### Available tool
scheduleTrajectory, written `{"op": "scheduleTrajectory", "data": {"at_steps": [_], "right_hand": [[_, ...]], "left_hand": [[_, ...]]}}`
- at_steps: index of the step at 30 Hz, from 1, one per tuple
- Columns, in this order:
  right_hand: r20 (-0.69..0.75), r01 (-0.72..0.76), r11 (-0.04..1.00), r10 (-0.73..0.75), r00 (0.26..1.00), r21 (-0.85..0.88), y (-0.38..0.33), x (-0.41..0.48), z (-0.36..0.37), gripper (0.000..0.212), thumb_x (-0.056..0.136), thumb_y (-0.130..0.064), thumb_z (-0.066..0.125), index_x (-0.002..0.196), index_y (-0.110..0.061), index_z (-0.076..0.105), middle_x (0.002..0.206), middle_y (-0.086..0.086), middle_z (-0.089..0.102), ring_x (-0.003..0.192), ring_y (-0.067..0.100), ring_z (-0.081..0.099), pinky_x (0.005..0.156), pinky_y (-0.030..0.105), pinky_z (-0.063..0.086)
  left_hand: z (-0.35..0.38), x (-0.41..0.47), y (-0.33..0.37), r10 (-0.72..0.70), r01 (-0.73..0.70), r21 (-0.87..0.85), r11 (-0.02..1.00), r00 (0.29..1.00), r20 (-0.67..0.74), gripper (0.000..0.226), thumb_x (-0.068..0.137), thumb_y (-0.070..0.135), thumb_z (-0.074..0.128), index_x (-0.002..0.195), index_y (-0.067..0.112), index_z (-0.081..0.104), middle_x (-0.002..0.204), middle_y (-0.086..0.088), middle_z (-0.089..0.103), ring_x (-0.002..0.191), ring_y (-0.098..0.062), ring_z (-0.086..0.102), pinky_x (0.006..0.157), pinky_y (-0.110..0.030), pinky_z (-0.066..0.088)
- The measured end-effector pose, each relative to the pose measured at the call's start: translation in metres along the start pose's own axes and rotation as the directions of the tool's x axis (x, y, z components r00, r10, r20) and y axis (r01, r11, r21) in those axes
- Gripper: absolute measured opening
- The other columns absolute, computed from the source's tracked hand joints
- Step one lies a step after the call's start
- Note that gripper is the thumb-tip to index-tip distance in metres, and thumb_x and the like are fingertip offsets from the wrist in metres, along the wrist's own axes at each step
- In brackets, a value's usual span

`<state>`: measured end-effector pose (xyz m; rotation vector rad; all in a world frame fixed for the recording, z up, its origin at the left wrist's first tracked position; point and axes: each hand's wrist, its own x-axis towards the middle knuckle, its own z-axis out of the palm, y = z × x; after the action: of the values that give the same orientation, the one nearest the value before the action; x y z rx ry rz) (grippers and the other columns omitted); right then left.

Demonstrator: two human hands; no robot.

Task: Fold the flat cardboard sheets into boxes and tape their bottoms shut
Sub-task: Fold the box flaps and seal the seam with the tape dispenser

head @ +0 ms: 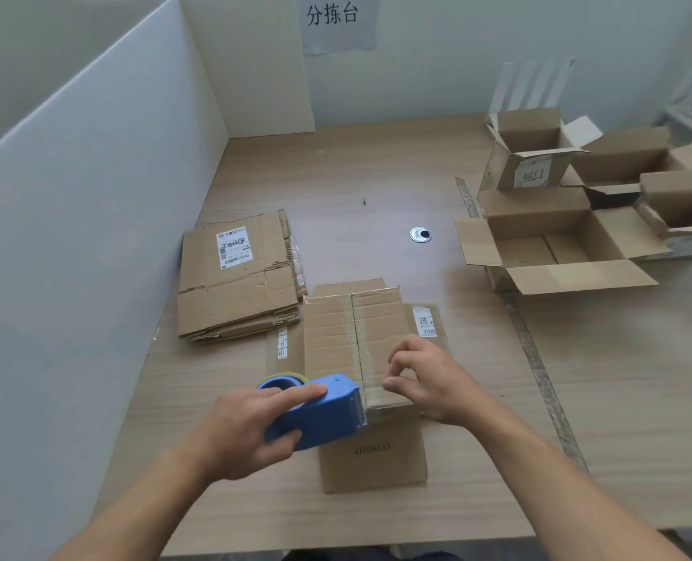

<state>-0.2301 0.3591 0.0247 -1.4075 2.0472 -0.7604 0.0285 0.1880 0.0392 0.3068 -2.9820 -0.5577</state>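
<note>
In the head view, the box (348, 338) now being worked on sits upside down on the surface (376, 184), close in front of the person. Its bottom flaps are folded shut and its top flaps lie splayed flat around it. A glossy strip of tape seems to run down the centre seam from the far edge to the near one. The left hand (251, 427) grips a blue dispenser (316, 410), whose blade end is against the box's near edge, so this strip looks nearly laid and still uncut. The right hand (425, 382) is over the near right part of the bottom with its fingers bent. Whether it pinches the tape or only steadies the cardboard I cannot tell. To the right, well apart, stand finished boxes (555, 236) with their mouths up, at least four of them. To the left, just beside the current box, is a stack of flat sheets (235, 285) not yet folded. I judge the job to be somewhere mid-way.
</note>
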Motion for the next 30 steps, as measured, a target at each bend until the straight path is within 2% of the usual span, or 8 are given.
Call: {"op": "scheduleTrajectory", "data": {"at_steps": [3, 7, 10, 13, 19, 23, 26, 30], "right_hand": [[0.015, -0.074, 0.997, 0.073, 0.997, 0.021, 0.011, -0.012, -0.006, 0.024, 0.091, -0.030, 0.067, 0.072, -0.032, 0.054, 0.102, -0.013, 0.051, 0.096, 0.004, 0.052, 0.082, 0.020, 0.039], [-0.028, -0.203, 0.976, 0.205, 0.978, 0.074, 0.036, -0.032, -0.022, 0.021, 0.090, -0.029, 0.069, 0.071, -0.029, 0.060, 0.099, -0.011, 0.057, 0.095, 0.003, 0.055, 0.078, 0.020, 0.037], [0.009, -0.317, 0.942, 0.318, 0.948, 0.108, 0.046, -0.037, -0.022, 0.016, 0.090, -0.030, 0.068, 0.077, -0.020, 0.068, 0.099, -0.008, 0.058, 0.095, 0.005, 0.057, 0.079, 0.022, 0.040], [0.026, -0.375, 0.922, 0.374, 0.927, 0.096, 0.052, -0.035, -0.015, 0.021, 0.091, -0.029, 0.065, 0.081, -0.011, 0.068, 0.099, -0.003, 0.058, 0.093, 0.010, 0.058, 0.081, 0.027, 0.044], [0.020, -0.404, 0.907, 0.404, 0.914, 0.117, 0.064, -0.043, -0.020, 0.016, 0.091, -0.030, 0.066, 0.078, -0.021, 0.067, 0.098, -0.006, 0.056, 0.095, 0.006, 0.056, 0.082, 0.026, 0.042], [0.051, -0.437, 0.896, 0.435, 0.899, 0.072, 0.065, -0.039, -0.013, 0.017, 0.091, -0.028, 0.066, 0.079, -0.016, 0.069, 0.094, -0.002, 0.059, 0.090, 0.012, 0.059, 0.084, 0.032, 0.047], [0.069, -0.470, 0.880, 0.466, 0.882, 0.064, 0.066, -0.036, -0.008, 0.020, 0.090, -0.029, 0.065, 0.074, -0.018, 0.066, 0.086, -0.002, 0.061, 0.085, 0.016, 0.061, 0.079, 0.034, 0.048], [0.089, -0.497, 0.863, 0.490, 0.867, 0.090, 0.066, -0.032, -0.003, 0.025, 0.092, -0.029, 0.061, 0.068, -0.022, 0.056, 0.073, -0.008, 0.056, 0.069, 0.010, 0.051, 0.065, 0.029, 0.039]], "left_hand": [[-0.005, -0.004, -0.008, -0.067, 0.067, -0.005, 0.998, 0.996, 0.056, 0.066, 0.075, 0.046, 0.056, 0.137, 0.056, 0.036, 0.105, 0.023, 0.068, 0.070, -0.006, 0.058, 0.060, -0.017, 0.043], [-0.016, -0.008, -0.016, -0.162, 0.172, -0.069, 0.983, 0.977, 0.136, 0.064, 0.072, 0.050, 0.052, 0.131, 0.067, 0.036, 0.091, 0.039, 0.058, 0.072, 0.004, 0.053, 0.065, -0.010, 0.038], [-0.024, -0.002, -0.019, -0.200, 0.235, -0.110, 0.966, 0.945, 0.260, 0.057, 0.069, 0.053, 0.048, 0.120, 0.075, 0.039, 0.098, 0.025, 0.065, 0.080, -0.001, 0.058, 0.073, -0.022, 0.048], [-0.026, 0.008, -0.016, -0.216, 0.264, -0.098, 0.959, 0.913, 0.345, 0.054, 0.068, 0.053, 0.048, 0.116, 0.077, 0.039, 0.098, 0.017, 0.067, 0.083, -0.005, 0.059, 0.076, -0.026, 0.049], [-0.031, -0.001, -0.022, -0.252, 0.324, -0.146, 0.935, 0.894, 0.370, 0.061, 0.069, 0.051, 0.050, 0.125, 0.073, 0.038, 0.111, 0.026, 0.064, 0.093, 0.000, 0.059, 0.083, -0.027, 0.049], [-0.027, 0.001, -0.016, -0.270, 0.332, -0.106, 0.937, 0.884, 0.381, 0.053, 0.070, 0.051, 0.049, 0.117, 0.075, 0.040, 0.115, 0.032, 0.060, 0.096, 0.007, 0.055, 0.084, -0.017, 0.044], [-0.023, 0.002, -0.013, -0.287, 0.343, -0.087, 0.935, 0.879, 0.382, 0.053, 0.069, 0.051, 0.047, 0.116, 0.074, 0.041, 0.116, 0.031, 0.061, 0.097, 0.005, 0.056, 0.085, -0.019, 0.045], [-0.024, 0.004, -0.015, -0.341, 0.400, -0.086, 0.912, 0.859, 0.382, 0.053, 0.069, 0.047, 0.049, 0.116, 0.071, 0.045, 0.115, 0.032, 0.060, 0.096, 0.004, 0.056, 0.083, -0.022, 0.047]]}}
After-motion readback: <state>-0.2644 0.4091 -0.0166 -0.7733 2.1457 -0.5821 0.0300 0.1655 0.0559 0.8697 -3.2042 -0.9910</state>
